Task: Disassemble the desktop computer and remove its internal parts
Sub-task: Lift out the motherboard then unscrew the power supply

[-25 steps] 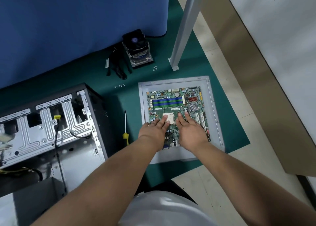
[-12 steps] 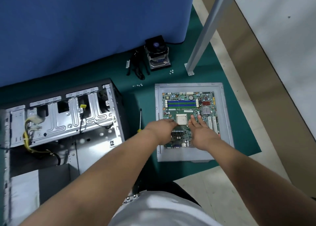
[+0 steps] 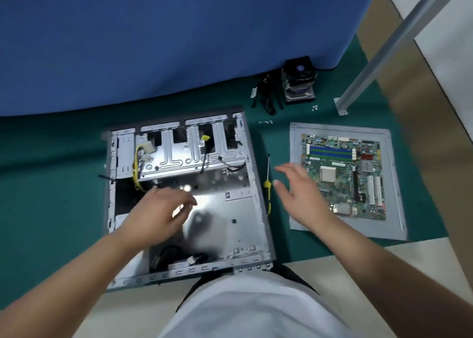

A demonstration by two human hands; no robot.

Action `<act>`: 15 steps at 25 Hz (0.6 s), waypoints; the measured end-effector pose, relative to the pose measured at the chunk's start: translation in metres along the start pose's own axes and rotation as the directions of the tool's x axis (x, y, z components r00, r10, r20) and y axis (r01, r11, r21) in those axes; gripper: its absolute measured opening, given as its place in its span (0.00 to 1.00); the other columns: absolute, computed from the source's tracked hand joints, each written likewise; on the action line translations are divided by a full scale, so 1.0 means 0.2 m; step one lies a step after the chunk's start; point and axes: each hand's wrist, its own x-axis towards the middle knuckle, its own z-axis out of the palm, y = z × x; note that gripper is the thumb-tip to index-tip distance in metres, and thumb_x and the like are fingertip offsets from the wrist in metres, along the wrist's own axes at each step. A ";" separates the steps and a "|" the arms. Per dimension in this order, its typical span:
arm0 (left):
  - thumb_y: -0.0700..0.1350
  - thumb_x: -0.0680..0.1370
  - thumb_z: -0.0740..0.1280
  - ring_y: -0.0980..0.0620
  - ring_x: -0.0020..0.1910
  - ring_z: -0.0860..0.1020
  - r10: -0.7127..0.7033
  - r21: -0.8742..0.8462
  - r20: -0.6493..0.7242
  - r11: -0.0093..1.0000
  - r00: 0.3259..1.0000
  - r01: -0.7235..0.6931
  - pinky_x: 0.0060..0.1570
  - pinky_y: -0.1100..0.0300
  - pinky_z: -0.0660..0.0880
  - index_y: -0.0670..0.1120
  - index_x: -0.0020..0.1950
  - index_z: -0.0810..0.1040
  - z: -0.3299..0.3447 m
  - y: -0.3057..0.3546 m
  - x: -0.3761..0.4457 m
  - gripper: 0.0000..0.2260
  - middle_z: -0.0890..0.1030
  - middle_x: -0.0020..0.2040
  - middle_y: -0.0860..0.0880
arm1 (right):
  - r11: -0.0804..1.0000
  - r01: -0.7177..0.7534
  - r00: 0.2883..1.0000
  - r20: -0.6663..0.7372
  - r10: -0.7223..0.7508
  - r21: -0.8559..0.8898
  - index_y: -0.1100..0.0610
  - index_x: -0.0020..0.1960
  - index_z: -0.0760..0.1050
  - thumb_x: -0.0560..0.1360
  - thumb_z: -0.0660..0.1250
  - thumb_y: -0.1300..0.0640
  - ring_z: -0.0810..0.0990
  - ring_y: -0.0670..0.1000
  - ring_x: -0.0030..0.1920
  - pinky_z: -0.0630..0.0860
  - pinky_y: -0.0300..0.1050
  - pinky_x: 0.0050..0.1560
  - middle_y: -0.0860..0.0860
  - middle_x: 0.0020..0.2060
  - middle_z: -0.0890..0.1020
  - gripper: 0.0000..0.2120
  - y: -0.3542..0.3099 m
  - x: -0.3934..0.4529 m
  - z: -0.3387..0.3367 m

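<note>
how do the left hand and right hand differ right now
The left hand hangs over the open computer case with fingers loosely curled; the right hand hangs between the screwdriver and the motherboard with fingers straight and spread. Both hold nothing.

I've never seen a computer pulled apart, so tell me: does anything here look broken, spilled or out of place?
Nothing looks broken. The green circuit board lies flat on a grey panel beside the open case. Tiny screws sit loose on the green mat, easy to lose. A screwdriver lies between case and panel.
</note>
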 end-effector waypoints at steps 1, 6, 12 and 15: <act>0.54 0.81 0.61 0.56 0.51 0.82 -0.019 -0.039 0.137 0.999 0.990 0.024 0.57 0.51 0.76 0.57 0.60 0.81 -0.01 -0.06 -0.07 0.12 0.84 0.52 0.60 | 0.998 0.064 0.998 0.018 -0.064 -0.004 0.53 0.76 0.68 0.83 0.60 0.46 0.74 0.51 0.67 0.68 0.46 0.70 0.48 0.74 0.67 0.23 -0.10 0.00 0.07; 0.67 0.80 0.53 0.70 0.59 0.72 0.148 0.079 0.363 0.979 0.920 -0.189 0.78 0.52 0.40 0.64 0.54 0.80 0.08 -0.17 -0.28 0.18 0.80 0.50 0.68 | 0.991 -0.016 1.000 0.011 0.018 -0.136 0.50 0.81 0.55 0.83 0.61 0.49 0.74 0.61 0.68 0.75 0.53 0.63 0.48 0.82 0.42 0.28 -0.31 -0.02 0.36; 0.70 0.80 0.59 0.61 0.58 0.75 0.360 0.044 0.267 0.922 0.894 -0.384 0.80 0.45 0.52 0.59 0.53 0.81 0.10 -0.30 -0.41 0.19 0.76 0.42 0.62 | 0.956 -0.039 0.994 -0.106 0.008 -0.292 0.52 0.80 0.58 0.83 0.61 0.51 0.62 0.61 0.78 0.69 0.60 0.72 0.51 0.83 0.46 0.27 -0.33 -0.04 0.39; 0.68 0.81 0.59 0.60 0.59 0.76 0.411 0.030 0.233 0.903 0.881 -0.429 0.81 0.48 0.50 0.57 0.50 0.81 0.11 -0.34 -0.42 0.18 0.80 0.44 0.58 | 0.964 -0.069 0.992 -0.118 0.039 -0.256 0.51 0.82 0.53 0.83 0.60 0.54 0.73 0.61 0.71 0.77 0.59 0.63 0.49 0.83 0.50 0.30 -0.35 -0.05 0.39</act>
